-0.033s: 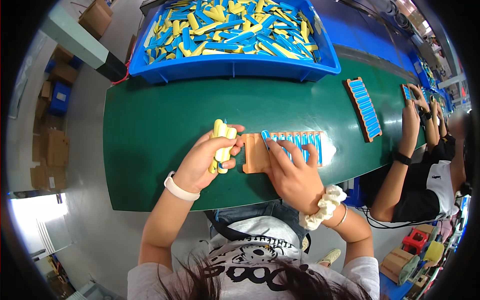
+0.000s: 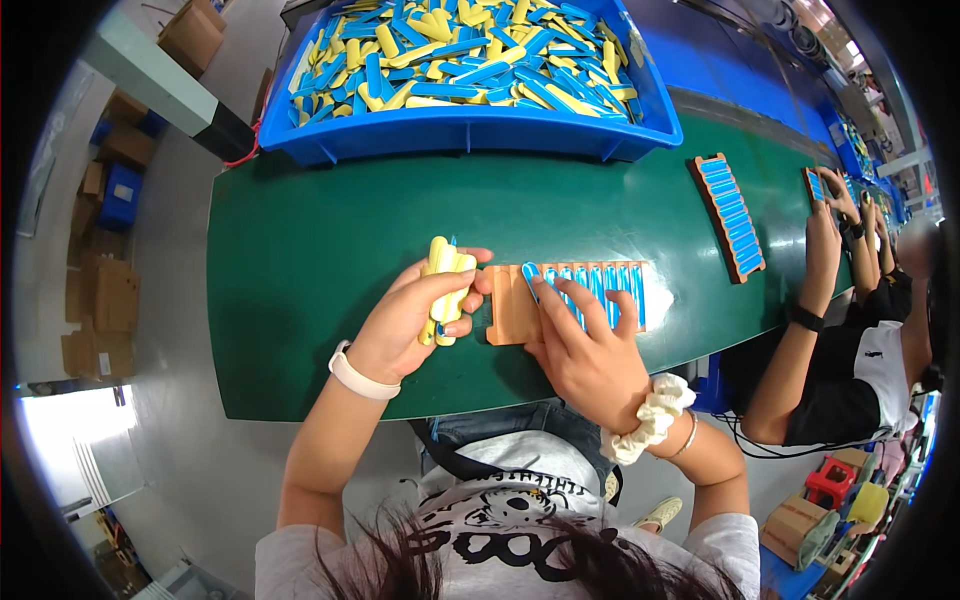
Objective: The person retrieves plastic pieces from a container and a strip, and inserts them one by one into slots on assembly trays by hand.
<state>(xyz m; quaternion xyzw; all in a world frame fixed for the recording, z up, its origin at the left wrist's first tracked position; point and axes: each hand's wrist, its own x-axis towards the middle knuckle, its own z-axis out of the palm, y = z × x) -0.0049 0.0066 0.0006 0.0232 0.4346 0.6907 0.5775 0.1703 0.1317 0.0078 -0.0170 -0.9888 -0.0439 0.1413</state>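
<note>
My left hand is closed round a small bundle of yellow-and-blue plastic strips, yellow faces mostly up. Its fingertips come up to the left end of an orange slotted tray on the table. Slots along the tray's right part hold a row of blue strips; its left part shows bare orange. Over the tray, my right hand has its fingers on a slightly tilted blue strip beside that row. The lower end of this strip is hidden under the fingers.
Beyond my hands a large blue bin is heaped with loose yellow and blue strips. A second orange tray, filled with blue strips, lies on the green table to the right. Farther right, a co-worker's hands handle another tray.
</note>
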